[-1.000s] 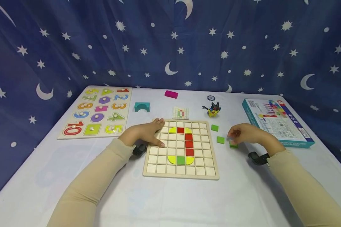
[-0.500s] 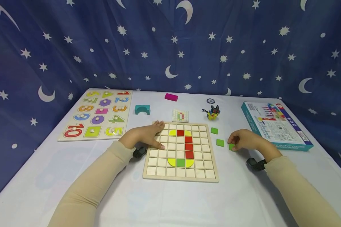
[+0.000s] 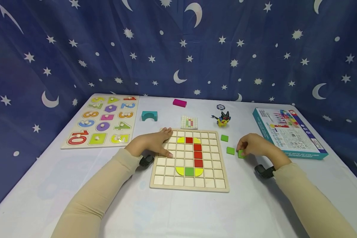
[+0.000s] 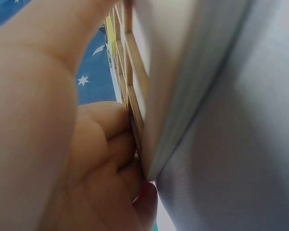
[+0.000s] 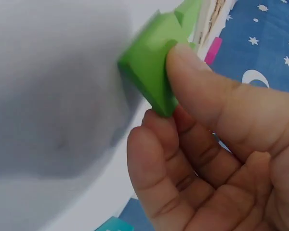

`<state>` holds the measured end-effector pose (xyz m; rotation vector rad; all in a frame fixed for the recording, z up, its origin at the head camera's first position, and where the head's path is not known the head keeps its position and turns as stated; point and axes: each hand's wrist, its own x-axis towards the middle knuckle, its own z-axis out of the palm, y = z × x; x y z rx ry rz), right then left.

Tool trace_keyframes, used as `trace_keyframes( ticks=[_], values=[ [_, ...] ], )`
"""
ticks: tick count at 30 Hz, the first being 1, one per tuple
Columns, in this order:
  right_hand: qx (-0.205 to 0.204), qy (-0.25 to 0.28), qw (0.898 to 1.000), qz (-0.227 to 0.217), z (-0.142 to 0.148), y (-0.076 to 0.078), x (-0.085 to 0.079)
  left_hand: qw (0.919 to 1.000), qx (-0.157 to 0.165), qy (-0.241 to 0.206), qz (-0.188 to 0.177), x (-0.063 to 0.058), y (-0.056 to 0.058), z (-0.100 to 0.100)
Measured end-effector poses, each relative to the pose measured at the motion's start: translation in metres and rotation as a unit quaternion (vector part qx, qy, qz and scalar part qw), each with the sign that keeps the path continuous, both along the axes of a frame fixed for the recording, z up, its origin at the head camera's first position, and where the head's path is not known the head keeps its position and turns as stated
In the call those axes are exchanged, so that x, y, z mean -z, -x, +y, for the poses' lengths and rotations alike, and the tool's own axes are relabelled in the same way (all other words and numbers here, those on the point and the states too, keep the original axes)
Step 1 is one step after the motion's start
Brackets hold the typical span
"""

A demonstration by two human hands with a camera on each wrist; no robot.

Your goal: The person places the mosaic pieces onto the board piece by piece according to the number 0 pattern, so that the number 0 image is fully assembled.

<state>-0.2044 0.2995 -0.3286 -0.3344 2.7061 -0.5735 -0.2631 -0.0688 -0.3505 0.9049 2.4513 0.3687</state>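
Observation:
A wooden grid board (image 3: 189,189) lies in the middle of the table. My left hand (image 3: 153,142) rests on its left edge, thumb and fingers spread; the left wrist view shows it against the board's side. Set in the grid are several red squares (image 3: 198,154), a green square (image 3: 189,171) and several yellow rounded pieces (image 3: 179,171). To the board's right, my right hand (image 3: 254,145) pinches a green square tile (image 5: 151,62), tilted up in the right wrist view. Two more green tiles, one farther back (image 3: 224,138) and one nearer (image 3: 230,150), lie between that hand and the board.
Behind the board lies a small pattern card (image 3: 189,122). A number puzzle (image 3: 107,124) and a teal arch block (image 3: 149,115) are at the left. Farther back are a magenta block (image 3: 179,103), a round chip (image 3: 220,107) and a toy figure (image 3: 223,119). A box (image 3: 290,132) lies right.
My right hand has closed its fingers on the green tile and shifted it slightly left. My left hand stays on the board. The head view has tilted up a little.

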Motion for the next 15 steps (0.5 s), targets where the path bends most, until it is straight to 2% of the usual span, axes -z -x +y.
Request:
trace_keyframes(
  ticks=[7, 15],
  values=[
    [-0.027, 0.009, 1.0, -0.001, -0.013, 0.008, -0.009, 1.0, 0.001, 0.0, -0.002, 0.0, 0.0, -0.001],
    [-0.04, 0.022, 0.999, -0.001, -0.044, 0.019, -0.027, 1.0, 0.001, -0.001, -0.002, 0.0, 0.0, 0.0]
  ],
)
